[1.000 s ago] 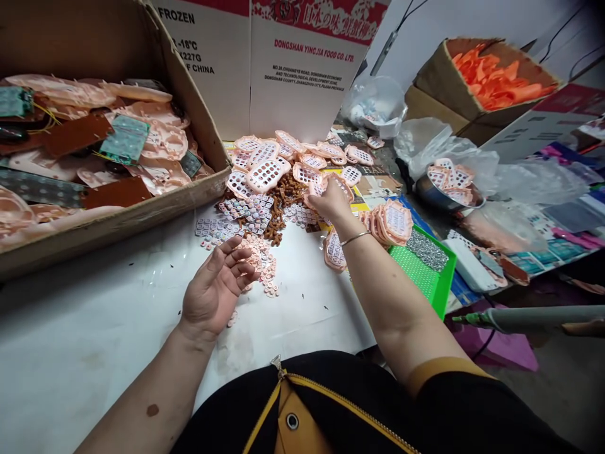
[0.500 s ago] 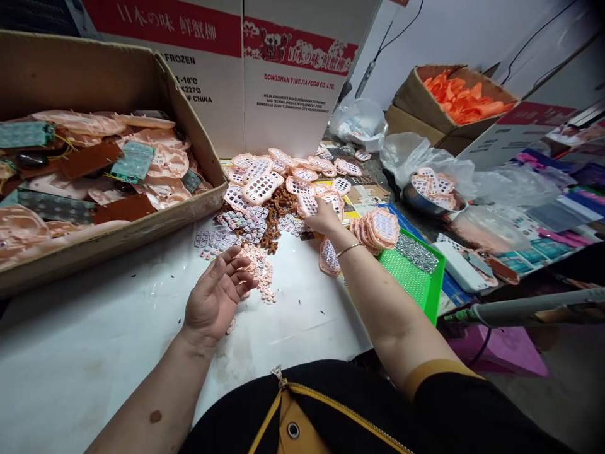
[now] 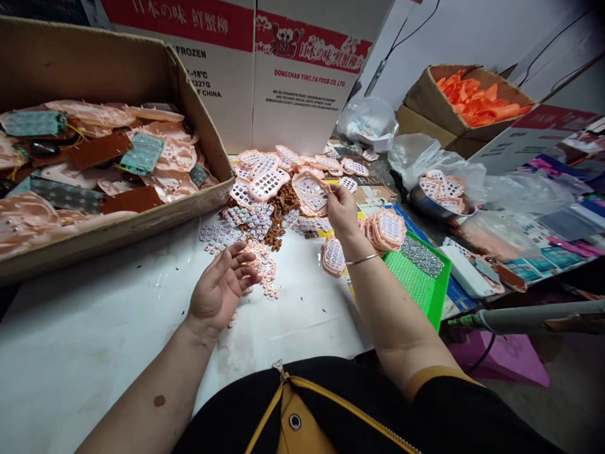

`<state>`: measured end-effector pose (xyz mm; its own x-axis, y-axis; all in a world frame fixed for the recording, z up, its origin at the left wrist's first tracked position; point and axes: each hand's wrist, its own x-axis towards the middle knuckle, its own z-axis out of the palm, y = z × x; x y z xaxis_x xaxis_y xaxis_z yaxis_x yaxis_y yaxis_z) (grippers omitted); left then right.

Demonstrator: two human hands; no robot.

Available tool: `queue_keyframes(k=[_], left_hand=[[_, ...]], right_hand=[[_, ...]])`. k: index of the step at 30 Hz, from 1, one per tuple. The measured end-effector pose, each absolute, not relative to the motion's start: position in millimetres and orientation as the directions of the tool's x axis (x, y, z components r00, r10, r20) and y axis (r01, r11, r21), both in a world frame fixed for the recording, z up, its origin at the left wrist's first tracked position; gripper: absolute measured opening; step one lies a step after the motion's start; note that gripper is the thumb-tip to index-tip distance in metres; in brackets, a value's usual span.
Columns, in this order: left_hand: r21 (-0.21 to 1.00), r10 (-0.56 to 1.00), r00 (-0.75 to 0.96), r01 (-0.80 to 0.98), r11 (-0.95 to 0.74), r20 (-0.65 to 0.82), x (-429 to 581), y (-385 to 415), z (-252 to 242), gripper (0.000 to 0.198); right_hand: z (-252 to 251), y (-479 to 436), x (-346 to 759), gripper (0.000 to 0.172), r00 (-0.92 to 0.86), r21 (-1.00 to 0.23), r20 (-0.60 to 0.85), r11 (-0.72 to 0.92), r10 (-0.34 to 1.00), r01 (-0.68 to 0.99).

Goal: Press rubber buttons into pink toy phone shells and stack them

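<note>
My right hand (image 3: 343,211) grips the right edge of a pink plastic casing piece with a grid of holes (image 3: 311,194), lifted in front of the pile. My left hand (image 3: 224,287) is held palm up over the white tabletop, its fingers apart and curled, with nothing in it. Beside its fingertips lies a heap of small pink buttons (image 3: 265,268). Behind that are white printed button pieces (image 3: 248,217) and small brown parts (image 3: 275,234). More pink perforated casings (image 3: 268,185) are piled at the back. A single casing (image 3: 333,255) lies below my right wrist.
At left stands a cardboard box (image 3: 198,205) of pink shells and circuit boards. A green tray (image 3: 411,284) with small metal screws (image 3: 418,252) is at right, beside stacked casings (image 3: 388,228). Farther right are a metal bowl (image 3: 460,213) and a box of orange pieces (image 3: 425,104).
My right hand has lifted a pink casing off the pile and drawn it slightly up and right. My left hand has stayed nearly in place. The view has shifted a little.
</note>
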<state>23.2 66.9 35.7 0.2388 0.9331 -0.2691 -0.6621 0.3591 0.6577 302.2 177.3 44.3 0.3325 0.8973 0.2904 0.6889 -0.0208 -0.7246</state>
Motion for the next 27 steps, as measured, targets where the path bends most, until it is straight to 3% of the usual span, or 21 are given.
queue_keyframes(k=[2, 4, 6, 9, 11, 14, 17, 21, 24, 27], left_hand=[[0.674, 0.914, 0.304, -0.618, 0.404, -0.269, 24, 68, 37, 0.061], [0.692, 0.863, 0.44, -0.544, 0.475, -0.248, 24, 67, 36, 0.077], [0.718, 0.803, 0.556, -0.467, 0.517, -0.217, 24, 64, 34, 0.087], [0.756, 0.749, 0.647, -0.415, 0.506, -0.146, 23, 57, 33, 0.071], [0.751, 0.765, 0.639, -0.463, 0.47, -0.084, 20, 55, 35, 0.051], [0.699, 0.875, 0.481, -0.607, 0.378, -0.056, 15, 60, 41, 0.039], [0.657, 0.952, 0.277, -0.695, 0.29, -0.127, 14, 68, 46, 0.034], [0.644, 0.953, 0.222, -0.703, 0.303, -0.206, 18, 72, 48, 0.057], [0.67, 0.949, 0.262, -0.674, 0.312, -0.178, 22, 71, 45, 0.073], [0.686, 0.954, 0.272, -0.671, 0.282, -0.126, 22, 71, 40, 0.077]], right_hand=[[49, 158, 292, 0.03, 0.082, -0.802, 0.291, 0.196, 0.953, 0.565], [61, 135, 274, 0.024, -0.249, -0.8, 0.336, 0.415, 0.908, 0.434], [77, 115, 251, 0.021, -0.511, -0.719, 0.352, 0.576, 0.784, 0.388], [95, 98, 218, 0.021, -0.715, -0.547, 0.342, 0.748, 0.609, 0.376], [94, 93, 206, 0.022, -0.66, -0.482, 0.411, 0.764, 0.629, 0.429], [74, 83, 207, 0.029, -0.392, -0.501, 0.501, 0.628, 0.771, 0.595], [46, 60, 216, 0.033, -0.35, -0.468, 0.342, 0.481, 0.872, 0.742], [19, 29, 213, 0.033, -0.419, -0.274, 0.032, 0.411, 0.907, 0.869], [13, 23, 202, 0.037, -0.386, -0.155, 0.001, 0.382, 0.922, 0.911], [19, 29, 199, 0.035, -0.379, -0.141, -0.052, 0.369, 0.924, 0.919]])
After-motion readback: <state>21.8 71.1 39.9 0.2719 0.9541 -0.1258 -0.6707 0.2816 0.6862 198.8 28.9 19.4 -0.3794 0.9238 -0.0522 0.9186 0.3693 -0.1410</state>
